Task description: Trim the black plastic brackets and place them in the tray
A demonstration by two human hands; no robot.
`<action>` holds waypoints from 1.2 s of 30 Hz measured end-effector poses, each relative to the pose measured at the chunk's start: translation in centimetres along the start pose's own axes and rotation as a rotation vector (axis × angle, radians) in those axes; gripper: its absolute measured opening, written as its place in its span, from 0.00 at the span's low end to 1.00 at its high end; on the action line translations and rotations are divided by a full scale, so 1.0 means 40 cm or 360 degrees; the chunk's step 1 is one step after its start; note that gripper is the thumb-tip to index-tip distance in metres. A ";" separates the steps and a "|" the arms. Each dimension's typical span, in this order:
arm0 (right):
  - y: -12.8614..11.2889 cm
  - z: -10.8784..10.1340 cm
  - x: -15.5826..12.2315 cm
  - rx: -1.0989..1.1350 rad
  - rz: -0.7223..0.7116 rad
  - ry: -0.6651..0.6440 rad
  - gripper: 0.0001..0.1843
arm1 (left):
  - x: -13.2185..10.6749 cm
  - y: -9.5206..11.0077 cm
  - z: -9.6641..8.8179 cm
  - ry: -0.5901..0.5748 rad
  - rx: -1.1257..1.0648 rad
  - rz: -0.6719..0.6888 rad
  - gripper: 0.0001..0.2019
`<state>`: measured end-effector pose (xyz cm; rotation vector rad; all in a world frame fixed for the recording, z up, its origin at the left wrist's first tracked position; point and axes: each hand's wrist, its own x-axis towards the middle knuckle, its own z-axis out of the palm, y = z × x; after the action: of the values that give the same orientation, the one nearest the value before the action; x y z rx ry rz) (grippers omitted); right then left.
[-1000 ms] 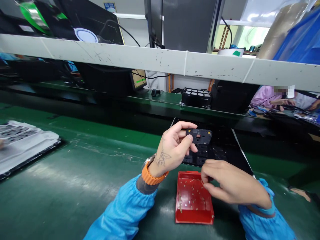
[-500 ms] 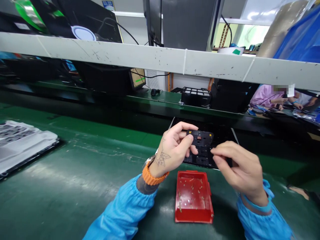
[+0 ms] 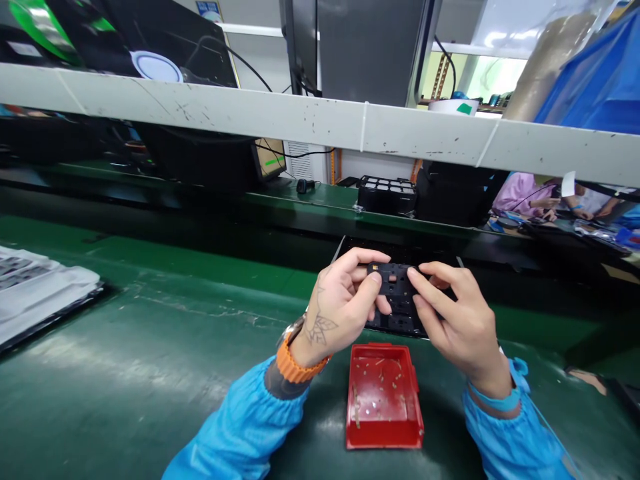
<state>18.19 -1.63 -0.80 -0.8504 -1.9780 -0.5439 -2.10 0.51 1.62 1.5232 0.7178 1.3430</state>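
Between my two hands is a small flat black plastic part (image 3: 395, 280) with a yellow patch and a copper-coloured piece on it. My left hand (image 3: 345, 293) pinches its left end between thumb and fingers. The fingertips of my right hand (image 3: 455, 313) are closed on its right end. Behind and below it lies a black tray (image 3: 405, 324) with similar dark parts in it, partly hidden by my hands. Nearer to me stands a red open bin (image 3: 385, 433) with small scraps scattered in it.
A white-and-black tray (image 3: 45, 293) lies at the left on the green table (image 3: 190, 373). A grey shelf edge (image 3: 320, 123) runs across above the bench. Under it stand a scanner (image 3: 304, 186) and a black crate (image 3: 386, 197). Other people (image 3: 525, 193) sit at the far right.
My right hand has moved left, from beside the black part onto its right end. My left hand still holds the part. The view has shifted slightly.
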 end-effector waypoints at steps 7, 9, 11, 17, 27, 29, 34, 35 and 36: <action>0.005 -0.002 0.002 0.0048 0.0007 0.0013 0.24 | 0.000 -0.004 0.002 0.0000 0.0079 0.0035 0.11; 0.005 -0.002 0.002 0.0070 0.0010 0.0024 0.28 | 0.000 -0.003 0.003 -0.0002 0.0091 0.0032 0.11; 0.004 -0.001 0.003 0.0089 0.0028 0.0053 0.32 | 0.000 -0.003 0.004 -0.0011 0.0094 0.0014 0.11; 0.001 -0.011 0.005 0.0141 0.0063 0.0103 0.24 | 0.000 -0.003 0.003 0.0000 0.0078 -0.0006 0.11; 0.004 -0.009 0.004 0.0062 0.0011 0.0051 0.17 | -0.002 0.000 0.003 0.0007 0.0062 -0.0011 0.12; 0.003 -0.007 0.005 0.0058 0.0019 0.0055 0.20 | -0.004 0.001 0.003 0.0001 0.0075 -0.0008 0.12; 0.002 -0.004 0.009 0.0105 -0.0021 0.0067 0.28 | -0.008 0.008 0.004 -0.0018 0.0095 -0.0007 0.11; 0.002 -0.004 0.010 0.0116 -0.0028 0.0067 0.28 | -0.009 0.008 0.005 -0.0018 0.0092 -0.0011 0.12; 0.002 -0.003 0.010 0.0126 -0.0030 0.0066 0.28 | -0.009 0.008 0.005 -0.0016 0.0086 -0.0017 0.12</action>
<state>18.19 -1.52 -0.39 -0.7669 -1.9580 -0.4871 -2.03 0.02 1.76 1.5656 0.7601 1.3165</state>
